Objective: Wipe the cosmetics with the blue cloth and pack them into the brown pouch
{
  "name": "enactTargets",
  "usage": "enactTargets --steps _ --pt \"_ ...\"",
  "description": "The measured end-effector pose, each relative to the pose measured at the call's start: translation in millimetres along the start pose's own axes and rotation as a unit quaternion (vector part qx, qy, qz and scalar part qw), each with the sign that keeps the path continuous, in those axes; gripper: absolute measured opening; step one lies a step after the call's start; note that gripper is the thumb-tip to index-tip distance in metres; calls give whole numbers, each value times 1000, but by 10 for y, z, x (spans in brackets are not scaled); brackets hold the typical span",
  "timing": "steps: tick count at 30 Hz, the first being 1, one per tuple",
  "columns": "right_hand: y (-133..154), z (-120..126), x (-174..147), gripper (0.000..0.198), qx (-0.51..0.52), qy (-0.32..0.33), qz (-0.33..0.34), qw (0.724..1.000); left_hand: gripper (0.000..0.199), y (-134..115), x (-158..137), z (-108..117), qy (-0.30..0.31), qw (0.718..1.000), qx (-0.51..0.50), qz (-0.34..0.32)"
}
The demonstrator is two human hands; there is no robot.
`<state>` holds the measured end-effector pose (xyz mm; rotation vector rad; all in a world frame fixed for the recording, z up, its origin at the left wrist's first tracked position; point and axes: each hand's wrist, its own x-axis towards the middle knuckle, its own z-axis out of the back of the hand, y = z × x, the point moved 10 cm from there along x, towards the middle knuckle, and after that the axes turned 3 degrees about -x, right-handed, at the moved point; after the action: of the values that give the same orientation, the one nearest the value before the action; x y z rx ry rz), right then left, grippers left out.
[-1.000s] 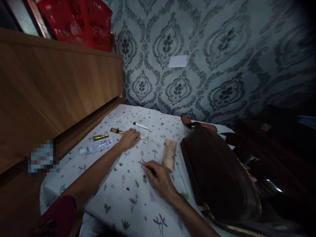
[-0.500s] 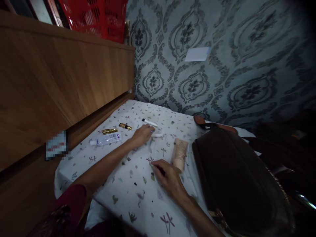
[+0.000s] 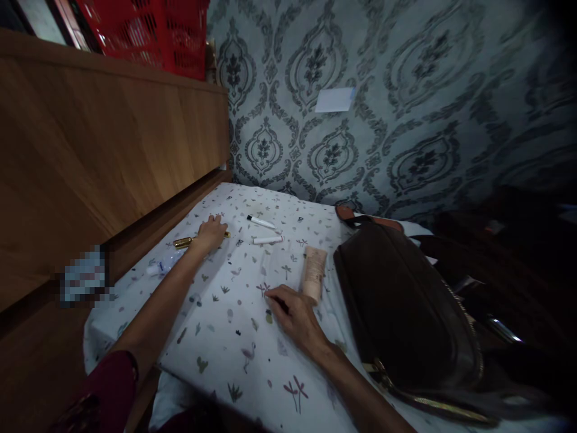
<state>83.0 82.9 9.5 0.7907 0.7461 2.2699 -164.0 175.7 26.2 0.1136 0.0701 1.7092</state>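
Note:
My left hand is over a black-and-gold tube, its fingers apart and bent down toward the cloth; the palm hides most of the tube. Beside that wrist lies a shiny gold tube, and a clear bottle is partly behind my forearm. My right hand rests on the cloth with fingers curled together and nothing visible in them. Just beyond it lies a beige squeeze tube. Two slim white sticks lie farther back: a black-tipped pen-like one and a plain one.
A printed white cloth covers the table. To the right sits a dark brown bag with a strap. A wooden cabinet stands left, with a red basket on top. Patterned wallpaper is behind.
My left hand has left the plain white stick and moved left over the black-and-gold tube. The stick now lies fully visible on the cloth. My right hand stays put; the view has shifted slightly.

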Motion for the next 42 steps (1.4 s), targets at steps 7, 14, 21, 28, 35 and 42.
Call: enactTargets --steps 7,14,21,28,35,42 --pt "-3 -17 9 19 3 3 4 1000 29 -182 -55 112 11 997 -44 -68" --pt "-143 62 -25 29 22 -45 -38 998 14 -788 -216 344 31 962 -182 -200" --pt "-282 66 -82 56 110 -64 -69 989 26 -1519 -578 296 69 852 -411 -316" --pt "-359 40 -50 54 129 -62 -111 983 30 -1519 -815 130 33 809 -530 -251" --pt "-258 105 -36 42 117 -46 -117 985 26 -1505 -912 321 -62 825 -482 -287" --pt "-135 60 -42 30 12 -28 -45 999 30 -1535 -840 153 -37 880 -392 -267"
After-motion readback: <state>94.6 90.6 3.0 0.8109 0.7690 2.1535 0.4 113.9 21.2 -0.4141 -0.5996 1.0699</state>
